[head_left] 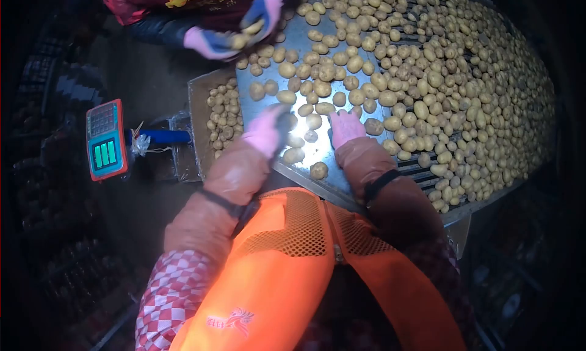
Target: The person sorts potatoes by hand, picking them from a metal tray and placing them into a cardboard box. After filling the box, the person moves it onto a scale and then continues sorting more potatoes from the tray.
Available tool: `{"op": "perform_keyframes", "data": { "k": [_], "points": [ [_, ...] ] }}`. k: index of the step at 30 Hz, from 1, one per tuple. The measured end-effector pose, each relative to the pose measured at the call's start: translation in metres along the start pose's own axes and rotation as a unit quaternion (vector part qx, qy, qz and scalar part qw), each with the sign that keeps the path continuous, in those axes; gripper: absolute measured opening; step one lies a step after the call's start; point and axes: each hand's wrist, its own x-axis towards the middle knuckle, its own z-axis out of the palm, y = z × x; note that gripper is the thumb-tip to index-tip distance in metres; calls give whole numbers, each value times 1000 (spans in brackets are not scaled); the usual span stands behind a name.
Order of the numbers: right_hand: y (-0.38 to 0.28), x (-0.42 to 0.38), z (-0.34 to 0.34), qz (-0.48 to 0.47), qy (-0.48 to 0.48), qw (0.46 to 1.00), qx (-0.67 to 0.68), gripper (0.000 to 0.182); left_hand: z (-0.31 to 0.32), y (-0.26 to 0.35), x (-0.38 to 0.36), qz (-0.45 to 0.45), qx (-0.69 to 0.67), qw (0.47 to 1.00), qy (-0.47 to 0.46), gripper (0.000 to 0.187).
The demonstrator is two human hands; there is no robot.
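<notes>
My left hand (267,131), in a pink glove with a dark palm, is over the left side of the metal sorting tray (342,174). Motion smears its fingers, and a potato (289,120) shows right beside them. My right hand (347,129), gloved the same way, rests low over the tray with its fingers pointing away from me and slightly apart. Its fingertips come right up to a potato (324,108). Between my hands lie several loose potatoes, one of them darker (311,136). Another potato (318,170) sits near the tray's front edge.
A thick spread of potatoes (464,101) covers the slatted bed at right. Left of the tray stands a cardboard box (200,116) holding small potatoes, then a digital scale (107,140). Across from me, a co-worker's gloved hands (235,33) hold potatoes.
</notes>
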Motion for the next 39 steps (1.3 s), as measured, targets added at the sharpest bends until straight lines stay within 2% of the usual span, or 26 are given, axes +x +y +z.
{"op": "perform_keyframes", "data": {
  "k": [1,2,3,5,6,8,9,10,11,12,15,17,19,21,22,24,26,28,29,31,33,35,36,37,38,39],
  "points": [
    [0,-8,-2,26,-28,999,4,25,11,17,13,8,24,999,-42,44],
    [13,-15,11,1,-2,1000,-9,22,27,27,27,27,57,997,-38,52],
    [17,-25,5,25,-10,999,20,21,31,46,43,-25,69,994,-80,51],
    [21,-47,-15,74,-23,994,79,21,48,61,62,-84,80,992,-40,48],
    [36,-59,-7,46,1,992,121,20,53,59,72,-88,84,992,-32,48],
    [55,-87,2,83,23,947,310,19,65,56,88,-98,93,991,-17,49],
    [65,-95,3,99,37,910,401,19,66,59,93,-106,95,990,-21,49],
    [75,-99,-1,183,2,822,540,20,65,60,97,-115,98,988,-23,50],
    [84,-104,-7,258,-34,704,661,23,63,59,101,-125,102,987,-26,51],
    [88,-107,-15,322,-69,561,760,25,62,55,105,-133,106,984,-55,52],
    [70,-111,-48,305,11,509,805,34,51,78,87,-141,110,976,-122,48],
    [68,-107,-46,275,-12,583,764,39,71,71,78,-88,123,982,-111,39],
    [66,-102,-40,270,-41,604,749,43,88,66,76,-54,181,971,-145,37],
    [64,-95,-23,288,-73,573,764,46,86,71,81,-59,183,967,-166,33],
    [79,-97,0,153,-122,649,735,43,84,68,83,-52,179,968,-171,32],
    [77,-93,8,58,-109,661,740,43,80,63,88,-34,160,974,-156,28],
    [75,-89,7,66,-107,577,807,47,72,60,80,-24,120,985,-122,29],
    [60,-87,-26,177,-118,375,902,53,59,86,67,-29,90,989,-112,34],
    [51,-89,-39,190,-97,357,910,51,50,111,52,-23,71,991,-109,43],
    [40,-88,-58,209,-56,324,921,47,60,127,36,65,-50,979,-188,44],
    [60,-89,-16,165,-32,293,941,50,97,124,29,201,-13,958,-203,41],
    [82,-90,39,117,-4,262,958,52,87,151,29,143,-46,954,-261,38],
    [84,-91,50,152,58,286,944,49,84,155,36,107,-71,949,-287,38],
    [86,-95,41,165,32,280,945,48,74,168,43,69,-96,942,-314,38],
    [92,-102,28,179,6,273,945,47,60,182,49,52,-26,958,-281,35],
    [82,-107,-11,203,-4,287,936,46,77,161,61,109,-35,965,-234,35]
  ]
}}
